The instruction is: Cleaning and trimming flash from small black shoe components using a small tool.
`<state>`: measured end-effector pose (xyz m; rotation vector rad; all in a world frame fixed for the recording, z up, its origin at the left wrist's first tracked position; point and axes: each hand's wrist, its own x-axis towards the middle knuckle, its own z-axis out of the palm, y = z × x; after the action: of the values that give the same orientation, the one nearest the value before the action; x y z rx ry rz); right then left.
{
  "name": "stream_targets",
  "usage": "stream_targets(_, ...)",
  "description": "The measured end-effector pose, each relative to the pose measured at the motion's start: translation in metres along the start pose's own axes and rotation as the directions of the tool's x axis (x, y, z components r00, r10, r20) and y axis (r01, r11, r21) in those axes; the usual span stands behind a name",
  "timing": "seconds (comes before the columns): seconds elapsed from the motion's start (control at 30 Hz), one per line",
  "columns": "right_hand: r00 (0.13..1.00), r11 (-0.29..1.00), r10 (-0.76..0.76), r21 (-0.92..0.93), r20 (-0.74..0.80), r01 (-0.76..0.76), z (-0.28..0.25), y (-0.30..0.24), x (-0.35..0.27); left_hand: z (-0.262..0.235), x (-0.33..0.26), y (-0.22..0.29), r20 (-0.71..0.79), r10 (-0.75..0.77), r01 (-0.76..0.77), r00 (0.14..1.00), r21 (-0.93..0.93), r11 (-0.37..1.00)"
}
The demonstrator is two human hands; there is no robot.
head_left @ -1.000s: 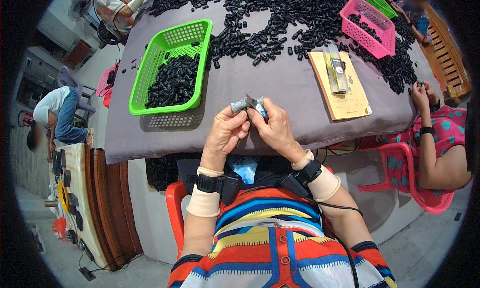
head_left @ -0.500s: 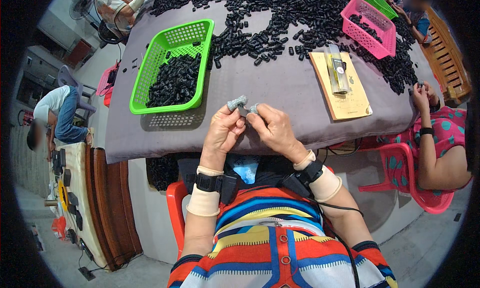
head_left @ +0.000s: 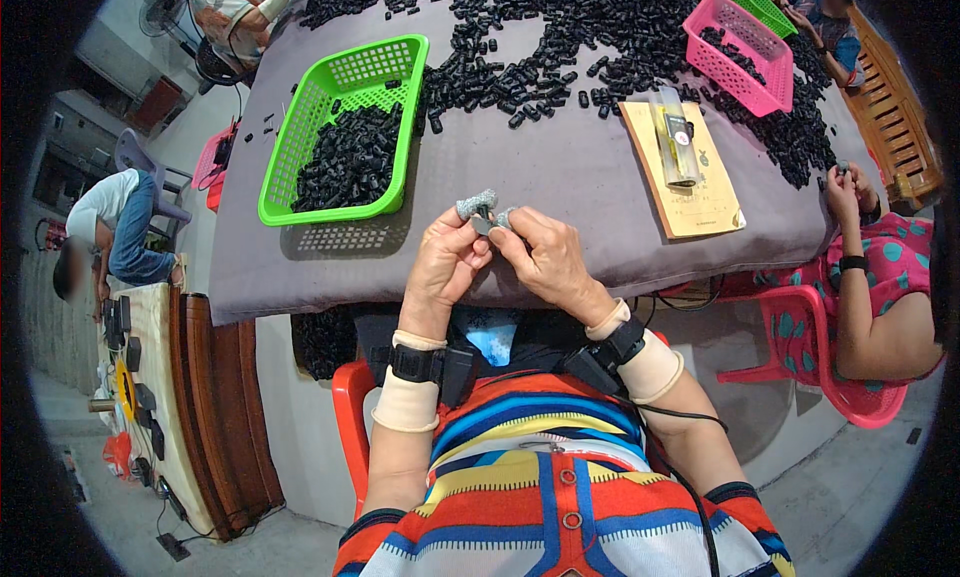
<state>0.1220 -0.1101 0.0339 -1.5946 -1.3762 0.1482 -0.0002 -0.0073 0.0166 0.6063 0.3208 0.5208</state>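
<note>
My left hand (head_left: 447,255) and my right hand (head_left: 545,260) meet above the table's near edge, fingers pinched. Knitted grey covers wrap an index fingertip on each hand. Between the fingertips is a small black piece (head_left: 486,216), mostly hidden, so its exact kind cannot be made out. Left of my hands stands a green plastic basket (head_left: 412,147), partly filled with small black cylindrical pieces (head_left: 352,162). A large spread of similar black pieces (head_left: 560,37) covers the far part of the table.
To the right lie a tan booklet (head_left: 697,212) and a clear case (head_left: 676,147) on it. A pink basket (head_left: 780,89) holds several black pieces. Beside me at right, a person's hands (head_left: 845,189) hold a small piece. Grey cloth (head_left: 590,177) covers the table.
My fingers have shifted slightly around the small piece, and my right fingertips sit a little closer to the left ones. Both arms stay nearly still.
</note>
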Motion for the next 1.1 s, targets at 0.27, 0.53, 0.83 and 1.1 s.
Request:
stream_targets(0.27,1.0,0.999,-0.019,-0.032,-0.007,0.019,0.0004,-0.001,0.0006,-0.0018,0.0013,-0.0005,-0.004,-0.015,0.015,1.0,-0.014,1.0)
stream_targets(0.53,1.0,0.998,-0.029,-0.058,-0.012,0.029,0.0041,0.0019,0.0006,-0.0046,0.0018,-0.0007,0.0,-0.02,0.02,1.0,-0.029,0.999)
stream_targets(0.83,0.999,0.996,-0.039,-0.083,-0.028,0.037,0.0058,0.0021,0.0015,-0.002,0.0013,-0.0007,0.017,-0.008,0.008,1.0,0.004,1.0)
stream_targets(1.1,0.998,0.994,-0.029,-0.102,-0.051,0.024,0.0083,0.0008,0.001,-0.007,0.0037,-0.0007,0.035,-0.02,0.02,0.999,0.019,1.0)
